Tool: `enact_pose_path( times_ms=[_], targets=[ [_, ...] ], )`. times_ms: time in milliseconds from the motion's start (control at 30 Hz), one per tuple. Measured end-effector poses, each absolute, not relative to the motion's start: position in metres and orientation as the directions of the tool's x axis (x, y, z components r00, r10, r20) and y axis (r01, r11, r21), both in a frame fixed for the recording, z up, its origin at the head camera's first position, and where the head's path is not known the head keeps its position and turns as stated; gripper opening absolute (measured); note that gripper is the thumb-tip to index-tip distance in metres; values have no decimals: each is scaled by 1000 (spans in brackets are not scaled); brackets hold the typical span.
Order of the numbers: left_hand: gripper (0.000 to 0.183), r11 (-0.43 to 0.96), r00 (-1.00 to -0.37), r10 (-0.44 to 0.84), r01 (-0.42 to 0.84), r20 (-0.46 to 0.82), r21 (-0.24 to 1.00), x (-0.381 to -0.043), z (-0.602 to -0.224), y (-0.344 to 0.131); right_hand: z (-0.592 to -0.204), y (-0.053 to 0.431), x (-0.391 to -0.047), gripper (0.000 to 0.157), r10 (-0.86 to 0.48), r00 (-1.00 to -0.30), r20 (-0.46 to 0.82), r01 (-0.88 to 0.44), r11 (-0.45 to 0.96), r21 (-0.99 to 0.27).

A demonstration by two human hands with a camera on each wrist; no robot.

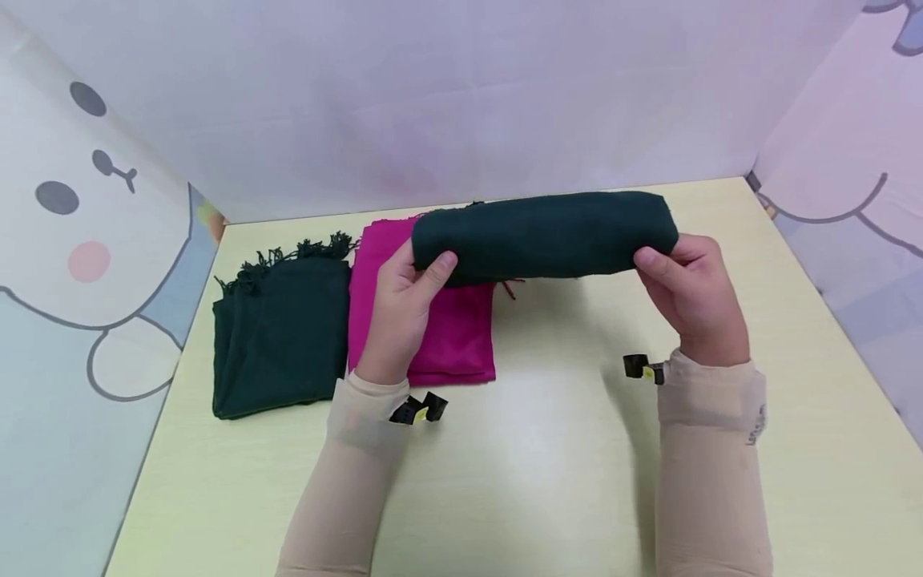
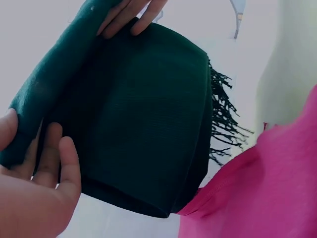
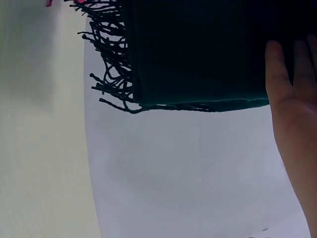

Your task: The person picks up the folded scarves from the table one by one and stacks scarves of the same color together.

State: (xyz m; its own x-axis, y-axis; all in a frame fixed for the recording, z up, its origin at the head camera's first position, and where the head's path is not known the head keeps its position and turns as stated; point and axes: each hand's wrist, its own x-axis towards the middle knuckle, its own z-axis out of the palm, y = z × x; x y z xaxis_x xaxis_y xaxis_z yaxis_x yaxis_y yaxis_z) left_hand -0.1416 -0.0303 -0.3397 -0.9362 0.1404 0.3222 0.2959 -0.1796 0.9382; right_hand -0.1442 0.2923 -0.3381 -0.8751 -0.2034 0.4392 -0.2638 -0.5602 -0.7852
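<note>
A folded dark green scarf (image 1: 548, 236) is held up above the table between both hands. My left hand (image 1: 397, 320) grips its left end, thumb on the near face. The right hand (image 1: 695, 300) pinches the other end near its lower corner. In the left wrist view, the scarf (image 2: 143, 109) hangs in a wide folded panel with dark fringe along one edge, and the left fingers (image 2: 69, 158) curl behind its rolled edge. Fringe also shows on the scarf (image 3: 198, 59) in the right wrist view, where the right fingers (image 3: 280, 74) lie against the cloth.
On the pale table (image 1: 519, 481), a folded magenta scarf (image 1: 454, 336) lies partly behind the raised scarf and left hand. Left of it lies another folded dark green scarf (image 1: 284, 336), its fringe towards the back. A white cloth backdrop (image 1: 469, 104) rises behind the table.
</note>
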Motion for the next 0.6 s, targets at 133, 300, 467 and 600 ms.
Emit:
enact_pose_path(
  times_ms=[133,300,467,600],
  targets=[
    [32,-211,-938,120,297,326,931,-141,-333,-37,-336,284,-144,22,-209,-864,457,-292,-531,-796],
    [31,-280,-934,94,309,346,909,-141,-327,-43,-330,273,-146,22,-205,-856,474,-333,-483,-810],
    [27,-351,-929,78,315,363,882,-140,-321,-51,-322,260,-148,21,-185,-856,482,-348,-484,-803],
    [24,-408,-924,60,324,379,853,-141,-314,-58,-316,247,-149,20,-165,-855,492,-360,-495,-791]
  ],
)
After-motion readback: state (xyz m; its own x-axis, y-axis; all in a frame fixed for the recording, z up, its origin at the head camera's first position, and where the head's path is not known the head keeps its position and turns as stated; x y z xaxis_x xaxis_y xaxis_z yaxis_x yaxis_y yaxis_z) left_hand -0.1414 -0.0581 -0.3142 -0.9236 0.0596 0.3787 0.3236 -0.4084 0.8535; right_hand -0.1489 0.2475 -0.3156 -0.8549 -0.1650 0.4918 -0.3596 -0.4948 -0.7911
